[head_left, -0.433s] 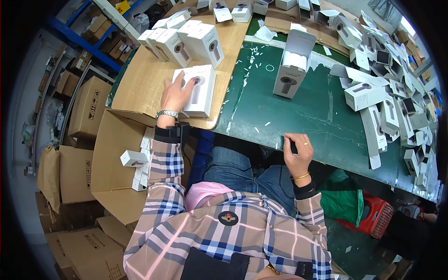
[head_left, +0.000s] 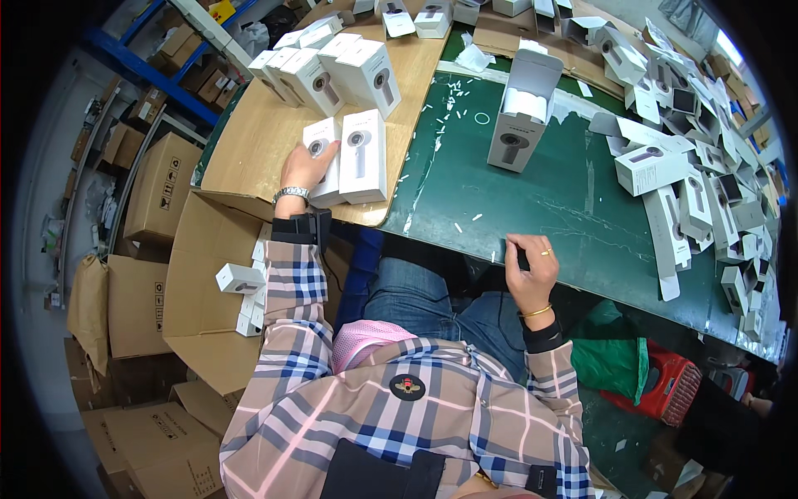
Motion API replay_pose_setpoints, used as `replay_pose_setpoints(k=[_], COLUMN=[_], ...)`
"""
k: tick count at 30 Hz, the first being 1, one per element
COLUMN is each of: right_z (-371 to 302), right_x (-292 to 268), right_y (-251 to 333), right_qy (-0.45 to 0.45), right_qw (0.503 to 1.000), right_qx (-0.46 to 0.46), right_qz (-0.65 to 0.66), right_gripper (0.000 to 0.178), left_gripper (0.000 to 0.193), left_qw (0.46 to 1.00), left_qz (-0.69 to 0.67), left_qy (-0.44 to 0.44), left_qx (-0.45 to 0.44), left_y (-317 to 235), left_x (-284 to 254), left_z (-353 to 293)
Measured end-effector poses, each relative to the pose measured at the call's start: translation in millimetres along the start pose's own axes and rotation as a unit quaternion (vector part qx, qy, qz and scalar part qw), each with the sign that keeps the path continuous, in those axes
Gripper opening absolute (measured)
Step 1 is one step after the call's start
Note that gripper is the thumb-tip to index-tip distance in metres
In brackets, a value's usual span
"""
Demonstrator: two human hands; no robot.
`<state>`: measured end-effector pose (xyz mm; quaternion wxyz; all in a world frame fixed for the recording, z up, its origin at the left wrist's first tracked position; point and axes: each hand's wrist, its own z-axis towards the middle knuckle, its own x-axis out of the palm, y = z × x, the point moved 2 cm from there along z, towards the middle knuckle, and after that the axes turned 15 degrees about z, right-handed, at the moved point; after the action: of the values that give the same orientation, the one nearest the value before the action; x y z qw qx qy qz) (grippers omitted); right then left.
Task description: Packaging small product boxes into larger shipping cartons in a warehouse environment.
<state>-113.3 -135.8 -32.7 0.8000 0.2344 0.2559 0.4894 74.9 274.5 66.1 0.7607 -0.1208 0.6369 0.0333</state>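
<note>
My left hand (head_left: 306, 169) is closed round a small white carton (head_left: 322, 141) on the wooden tabletop, its thumb across the printed face and the other fingers on the far left side, partly hidden. Right beside it lies a second white carton (head_left: 363, 154), printed with a picture of a handheld round-headed device and free of my hand. At the green table's front edge, my right hand (head_left: 532, 270) hovers with its fingers curled in and nothing visible in them. Beyond it stands an upright white box (head_left: 511, 141) with its lid flap raised and white packing inside.
Several closed white cartons (head_left: 320, 79) stand in rows behind my left hand. A pile of opened white boxes (head_left: 698, 183) covers the right side of the green table (head_left: 532, 212). A large brown carton (head_left: 199, 291) with small white boxes sits left of me. White scraps (head_left: 453, 96) litter the green surface.
My left hand has slid left off the right-hand carton, and its fingers have gone from lying spread over the cartons to gripping the left one. My right hand has stayed put.
</note>
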Motion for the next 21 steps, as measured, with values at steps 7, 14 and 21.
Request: replay_pose_setpoints(k=[7, 14, 21], right_z=[0, 0, 1], right_x=[-1, -1, -2], right_y=[-3, 1, 1], right_qy=[0.003, 0.009, 0.006], right_qw=[1.0, 1.0, 1.0], right_qx=[-0.001, 0.014, -0.007], right_qz=[-0.003, -0.014, -0.023], right_gripper=[0.014, 0.014, 0.014], left_gripper=[0.099, 0.094, 0.092], left_qw=[0.993, 0.871, 0.908], left_qz=[-0.017, -0.3, -0.203], left_qy=[-0.096, -0.388, -0.364], left_qx=[-0.066, 0.007, 0.033], left_y=[-23, -15, -8], left_x=[-13, 0, 9], left_z=[-31, -17, 30])
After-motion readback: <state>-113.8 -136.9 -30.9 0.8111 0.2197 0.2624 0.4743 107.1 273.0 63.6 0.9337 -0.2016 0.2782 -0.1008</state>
